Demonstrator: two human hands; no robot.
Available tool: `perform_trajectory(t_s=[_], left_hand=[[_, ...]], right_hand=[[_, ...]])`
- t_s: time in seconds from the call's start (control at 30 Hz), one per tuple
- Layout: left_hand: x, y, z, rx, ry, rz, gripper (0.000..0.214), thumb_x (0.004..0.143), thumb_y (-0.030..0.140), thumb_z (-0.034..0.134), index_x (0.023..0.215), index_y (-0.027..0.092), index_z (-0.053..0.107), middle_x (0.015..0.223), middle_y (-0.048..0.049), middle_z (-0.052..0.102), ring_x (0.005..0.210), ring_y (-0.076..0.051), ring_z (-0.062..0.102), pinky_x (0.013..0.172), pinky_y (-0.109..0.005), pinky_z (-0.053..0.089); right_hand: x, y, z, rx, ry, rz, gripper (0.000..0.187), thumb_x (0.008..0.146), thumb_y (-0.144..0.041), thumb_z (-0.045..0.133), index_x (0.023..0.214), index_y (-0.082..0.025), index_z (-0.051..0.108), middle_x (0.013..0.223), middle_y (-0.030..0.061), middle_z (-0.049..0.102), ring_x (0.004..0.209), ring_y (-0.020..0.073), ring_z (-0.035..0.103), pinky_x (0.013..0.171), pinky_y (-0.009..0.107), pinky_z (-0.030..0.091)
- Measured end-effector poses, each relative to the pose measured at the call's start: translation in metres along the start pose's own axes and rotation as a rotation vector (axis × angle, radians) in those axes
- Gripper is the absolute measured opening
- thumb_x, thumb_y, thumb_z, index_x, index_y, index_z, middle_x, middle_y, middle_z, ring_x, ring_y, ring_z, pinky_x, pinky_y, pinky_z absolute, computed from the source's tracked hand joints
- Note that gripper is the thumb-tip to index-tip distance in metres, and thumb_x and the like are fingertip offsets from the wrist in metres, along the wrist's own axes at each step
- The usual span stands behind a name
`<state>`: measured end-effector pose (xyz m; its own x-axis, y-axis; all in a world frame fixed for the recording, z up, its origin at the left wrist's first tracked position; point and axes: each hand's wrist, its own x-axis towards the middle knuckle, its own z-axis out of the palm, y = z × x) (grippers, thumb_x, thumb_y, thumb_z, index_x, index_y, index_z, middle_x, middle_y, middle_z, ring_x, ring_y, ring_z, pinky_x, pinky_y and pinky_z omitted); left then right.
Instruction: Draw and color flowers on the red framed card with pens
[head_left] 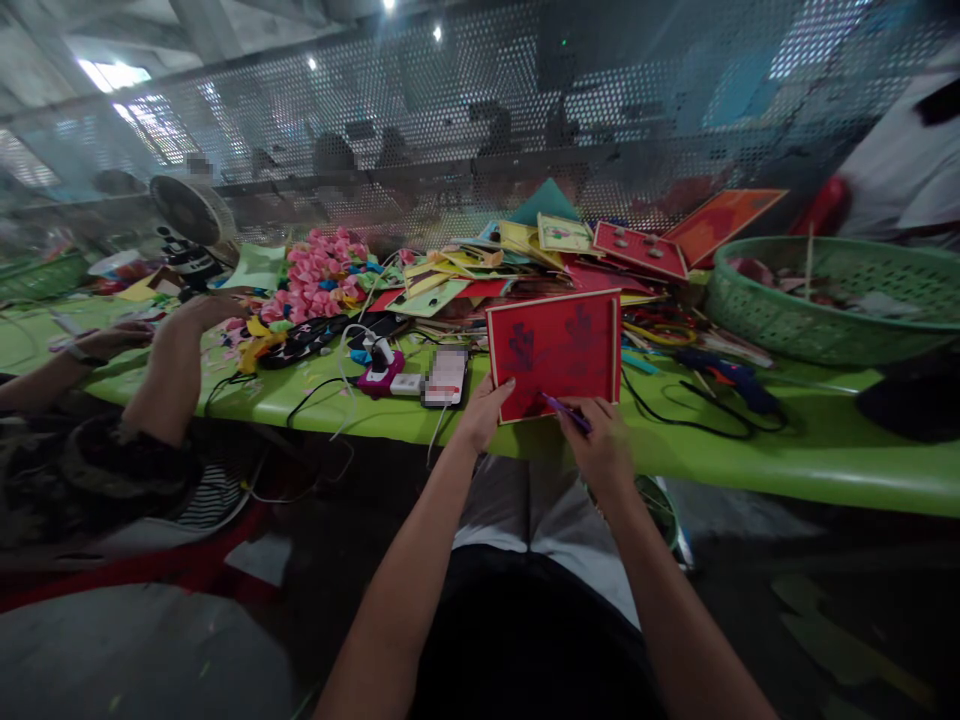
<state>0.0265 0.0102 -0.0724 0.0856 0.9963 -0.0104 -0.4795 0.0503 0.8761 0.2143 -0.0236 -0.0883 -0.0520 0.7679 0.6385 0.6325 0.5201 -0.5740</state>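
A red framed board [559,345] with a pale rim and dark drawn marks is tilted up at the table's front edge. My left hand [486,412] grips its lower left corner, thumb on the front. In my right hand [602,440] is a purple pen [568,412], its tip at the lower part of the red face. The fingers close round the pen near the board's bottom rim. Just left of the board lies a phone [445,376] with a lit screen.
On the green table [750,455] are a purple power adapter [380,374], a pile of pink paper flowers [326,270], stacked cards [435,298], a glue gun [731,380] with its cord, and a green basket [832,330]. A fan [191,212] and a co-worker's arms [169,360] are at left.
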Motion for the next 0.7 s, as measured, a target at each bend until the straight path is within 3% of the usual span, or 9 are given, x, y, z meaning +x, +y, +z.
perform_trajectory(t_s=[0.53,0.7], left_hand=[[-0.0002,0.0004,0.0003,0.001,0.012,-0.011,0.042,0.096,0.044,0.065,0.131,0.019,0.063,0.134,-0.01,0.066,0.117,-0.021,0.066,0.101,-0.046,0.058],[-0.0012,0.0011,0.0012,-0.009,0.014,0.0,0.043,0.096,0.044,0.066,0.131,0.019,0.064,0.137,-0.0103,0.065,0.121,-0.022,0.065,0.104,-0.048,0.057]], right_hand=[[0.0001,0.0004,-0.0001,0.006,-0.01,-0.006,0.025,0.104,-0.039,0.055,0.109,-0.023,0.074,0.101,0.0113,0.074,0.091,0.0281,0.067,0.082,0.042,0.052],[-0.002,0.0037,0.0005,-0.007,-0.044,-0.013,0.023,0.102,-0.038,0.057,0.103,-0.023,0.075,0.095,0.0104,0.074,0.09,0.0286,0.066,0.082,0.043,0.051]])
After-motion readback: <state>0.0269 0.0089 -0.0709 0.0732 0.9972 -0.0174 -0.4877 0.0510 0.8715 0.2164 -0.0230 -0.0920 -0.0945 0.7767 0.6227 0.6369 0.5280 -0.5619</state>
